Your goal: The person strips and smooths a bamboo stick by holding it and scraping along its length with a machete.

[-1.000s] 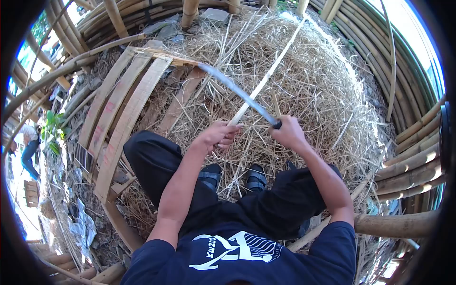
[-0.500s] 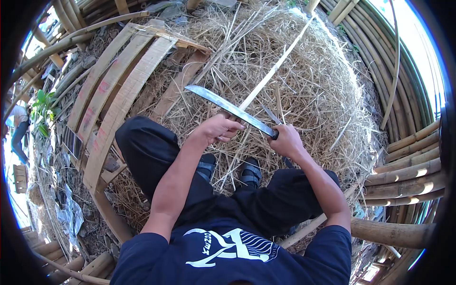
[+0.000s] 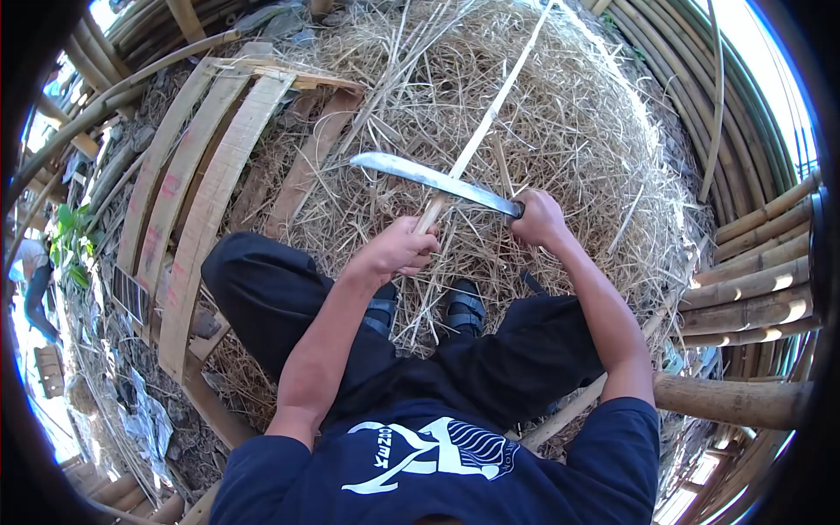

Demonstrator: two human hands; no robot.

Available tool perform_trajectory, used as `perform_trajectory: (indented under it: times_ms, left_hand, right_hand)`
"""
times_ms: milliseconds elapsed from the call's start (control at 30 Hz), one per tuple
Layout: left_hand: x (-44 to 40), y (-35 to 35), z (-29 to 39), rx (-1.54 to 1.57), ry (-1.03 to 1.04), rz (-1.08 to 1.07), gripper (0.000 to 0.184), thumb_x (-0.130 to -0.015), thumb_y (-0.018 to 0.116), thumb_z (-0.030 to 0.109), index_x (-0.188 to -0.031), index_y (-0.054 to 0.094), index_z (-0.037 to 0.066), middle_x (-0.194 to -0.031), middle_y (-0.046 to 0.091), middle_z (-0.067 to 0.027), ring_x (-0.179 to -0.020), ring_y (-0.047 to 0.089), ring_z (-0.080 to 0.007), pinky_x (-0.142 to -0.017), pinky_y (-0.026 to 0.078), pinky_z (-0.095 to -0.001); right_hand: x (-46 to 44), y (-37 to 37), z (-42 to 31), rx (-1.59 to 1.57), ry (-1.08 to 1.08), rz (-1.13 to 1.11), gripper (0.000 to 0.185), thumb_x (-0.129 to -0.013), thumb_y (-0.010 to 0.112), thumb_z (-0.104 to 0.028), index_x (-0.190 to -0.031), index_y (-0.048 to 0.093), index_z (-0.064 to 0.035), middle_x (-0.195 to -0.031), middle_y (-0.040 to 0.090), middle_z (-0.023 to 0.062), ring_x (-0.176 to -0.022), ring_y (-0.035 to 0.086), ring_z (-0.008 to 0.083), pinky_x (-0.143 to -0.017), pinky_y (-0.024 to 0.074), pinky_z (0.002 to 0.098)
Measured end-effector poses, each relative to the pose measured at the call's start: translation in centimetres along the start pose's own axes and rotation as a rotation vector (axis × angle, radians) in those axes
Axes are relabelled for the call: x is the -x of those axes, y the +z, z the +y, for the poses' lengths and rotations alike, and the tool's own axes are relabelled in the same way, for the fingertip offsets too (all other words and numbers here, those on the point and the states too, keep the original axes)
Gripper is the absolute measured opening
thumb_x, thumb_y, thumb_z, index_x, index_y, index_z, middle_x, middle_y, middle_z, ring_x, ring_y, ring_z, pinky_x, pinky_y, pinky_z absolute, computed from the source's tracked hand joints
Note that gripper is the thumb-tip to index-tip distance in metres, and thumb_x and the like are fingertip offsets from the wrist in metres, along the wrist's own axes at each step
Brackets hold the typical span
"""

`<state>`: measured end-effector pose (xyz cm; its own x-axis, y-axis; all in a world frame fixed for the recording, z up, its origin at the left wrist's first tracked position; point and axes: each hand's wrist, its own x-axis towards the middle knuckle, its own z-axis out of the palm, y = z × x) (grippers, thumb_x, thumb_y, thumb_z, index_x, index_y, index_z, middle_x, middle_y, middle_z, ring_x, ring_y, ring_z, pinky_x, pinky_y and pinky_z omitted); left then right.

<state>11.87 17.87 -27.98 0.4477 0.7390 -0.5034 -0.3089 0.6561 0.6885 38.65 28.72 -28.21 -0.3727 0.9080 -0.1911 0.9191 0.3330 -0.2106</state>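
My left hand (image 3: 404, 248) is closed round the near end of a long pale bamboo strip (image 3: 479, 131), which slants away to the upper right. My right hand (image 3: 537, 219) grips the dark handle of a machete (image 3: 418, 173). The machete's long blade lies crosswise over the strip, a little beyond my left hand, with its tip pointing left. Whether the edge bites into the strip cannot be made out. Loose straw-like shavings (image 3: 577, 149) cover the ground beneath both hands.
A slatted wooden pallet (image 3: 229, 166) leans at my left. Stacked bamboo poles (image 3: 744, 297) lie at the right, and more curve along the upper right. One thick pole (image 3: 731, 402) juts in beside my right elbow. Another person (image 3: 37, 280) is partly visible at the far left.
The machete has shifted away from my left hand along the strip, and its blade now shows more of its flat side. Both hands keep their hold. The view has shifted slightly.
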Motion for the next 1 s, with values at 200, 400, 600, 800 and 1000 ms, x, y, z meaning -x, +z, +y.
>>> perform_trajectory:
  times_ms: [200,400,600,800,1000]
  left_hand:
    - [0.0,0.3,-0.2,-0.008,0.001,0.002,0.020,-0.084,0.056,-0.002,-0.088,0.042,0.012,-0.065,0.041,0.0059,-0.041,0.033,-0.0008,-0.033,0.023,-0.0202]
    - [4.6,0.2,0.1,0.020,-0.034,-0.025,0.020,-0.086,0.058,-0.001,-0.090,0.043,0.012,-0.061,0.038,0.0068,-0.038,0.031,-0.0008,-0.031,0.022,-0.0190]
    - [6.4,-0.7,0.1,0.055,-0.077,-0.001,0.020,-0.088,0.059,0.001,-0.087,0.043,0.012,-0.059,0.037,0.0080,-0.038,0.031,-0.0001,-0.031,0.023,-0.0188]
    - [3.7,-0.3,-0.4,0.039,-0.047,0.015,0.020,-0.087,0.059,0.000,-0.086,0.042,0.012,-0.059,0.037,0.0077,-0.038,0.032,-0.0007,-0.031,0.022,-0.0189]
    - [1.8,-0.2,0.4,0.116,-0.003,-0.013,0.018,-0.086,0.059,0.001,-0.087,0.044,0.010,-0.060,0.039,0.0064,-0.038,0.033,-0.0012,-0.031,0.023,-0.0190]
  right_hand:
    - [-0.7,-0.7,0.4,0.020,-0.006,-0.013,0.015,-0.063,0.060,-0.018,-0.067,0.066,-0.0043,-0.067,0.063,0.0201,-0.068,0.063,0.0380,-0.069,0.0522,0.0455]
    - [-2.2,-3.2,4.2,-0.092,0.408,-0.036,0.027,-0.071,0.059,-0.021,-0.088,0.072,-0.0047,-0.076,0.069,0.0153,-0.072,0.069,0.0287,-0.073,0.0547,0.0426]
    - [-1.2,-3.3,15.8,-0.170,0.629,0.371,0.037,-0.069,0.063,-0.031,-0.073,0.067,0.0049,-0.070,0.066,0.0180,-0.061,0.063,0.0224,-0.061,0.0511,0.0343]
    - [1.5,-6.2,5.0,-0.295,0.352,0.202,0.030,-0.073,0.065,-0.024,-0.083,0.068,0.0044,-0.069,0.065,0.0149,-0.059,0.062,0.0228,-0.060,0.0502,0.0372]
    - [3.2,-2.9,-4.1,-0.182,-0.002,-0.093,0.025,-0.073,0.063,-0.024,-0.087,0.071,-0.0050,-0.078,0.067,0.0186,-0.072,0.066,0.0350,-0.072,0.0534,0.0438]
